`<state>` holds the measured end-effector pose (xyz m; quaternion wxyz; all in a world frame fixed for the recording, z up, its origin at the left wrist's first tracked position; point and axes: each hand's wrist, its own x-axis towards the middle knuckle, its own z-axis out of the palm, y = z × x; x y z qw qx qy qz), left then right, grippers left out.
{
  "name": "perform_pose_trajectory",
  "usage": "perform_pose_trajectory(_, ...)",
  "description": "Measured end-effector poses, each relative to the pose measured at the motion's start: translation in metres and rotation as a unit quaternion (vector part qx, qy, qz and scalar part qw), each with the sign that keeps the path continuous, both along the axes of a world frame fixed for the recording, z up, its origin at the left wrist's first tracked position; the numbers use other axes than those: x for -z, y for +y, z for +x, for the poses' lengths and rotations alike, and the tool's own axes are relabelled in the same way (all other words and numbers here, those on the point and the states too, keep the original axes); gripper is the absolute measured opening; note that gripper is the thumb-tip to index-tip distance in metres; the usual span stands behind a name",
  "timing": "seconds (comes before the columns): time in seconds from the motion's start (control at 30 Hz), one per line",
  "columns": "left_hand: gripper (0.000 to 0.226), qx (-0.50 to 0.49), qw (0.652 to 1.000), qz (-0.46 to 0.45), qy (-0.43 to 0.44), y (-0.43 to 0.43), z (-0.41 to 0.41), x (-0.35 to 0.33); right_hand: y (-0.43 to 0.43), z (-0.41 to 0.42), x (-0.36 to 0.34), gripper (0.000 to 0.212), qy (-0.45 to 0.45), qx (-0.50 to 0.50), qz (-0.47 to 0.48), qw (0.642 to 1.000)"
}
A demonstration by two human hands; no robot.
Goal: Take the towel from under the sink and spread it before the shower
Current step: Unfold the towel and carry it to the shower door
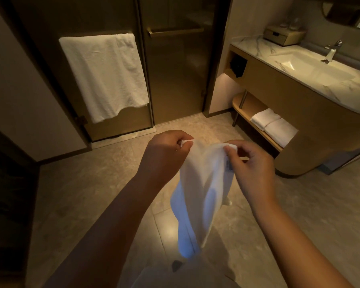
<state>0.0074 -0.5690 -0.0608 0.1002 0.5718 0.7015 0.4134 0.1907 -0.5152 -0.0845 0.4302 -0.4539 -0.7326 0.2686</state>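
A white towel hangs in the air in front of me, held by its top edge in both hands. My left hand pinches the left corner and my right hand pinches the right corner, where a small label shows. The cloth droops in folds down to about knee height above the tiled floor. The glass shower door stands shut straight ahead, a step beyond my hands. To the right is the sink in its vanity.
Two folded white towels lie on the open shelf under the sink. A large white towel hangs on the bar of the left glass door. The rounded vanity cabinet juts out at the right. A dark wall edge stands at the left.
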Motion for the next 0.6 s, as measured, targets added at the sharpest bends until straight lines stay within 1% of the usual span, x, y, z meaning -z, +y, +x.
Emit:
perform_pose_trajectory(0.1,0.013,-0.017,1.0,0.003,0.026,0.001,-0.007,0.004,0.012,0.013,0.001,0.016,-0.041,0.024,0.012,0.999)
perform_pose_trajectory(0.17,0.013,-0.031,0.999,0.002,0.021,0.002,-0.013,0.007,0.021,0.022,0.002,0.02,-0.053,0.039,0.012,0.998)
perform_pose_trajectory(0.3,0.012,-0.059,0.998,-0.006,0.023,0.005,-0.03,0.017,0.038,0.04,0.009,0.019,-0.087,0.068,0.018,0.994)
perform_pose_trajectory(0.43,0.012,-0.078,0.995,-0.006,0.062,0.008,-0.044,0.029,0.053,0.054,0.015,0.018,-0.117,0.09,0.021,0.989)
perform_pose_trajectory(0.5,0.012,-0.084,0.994,-0.018,0.067,0.011,-0.05,0.036,0.061,0.062,0.018,0.018,-0.133,0.1,0.016,0.986)
perform_pose_trajectory(0.6,0.014,-0.098,0.992,-0.061,0.051,0.017,-0.059,0.049,0.074,0.075,0.023,0.019,-0.148,0.113,-0.005,0.982)
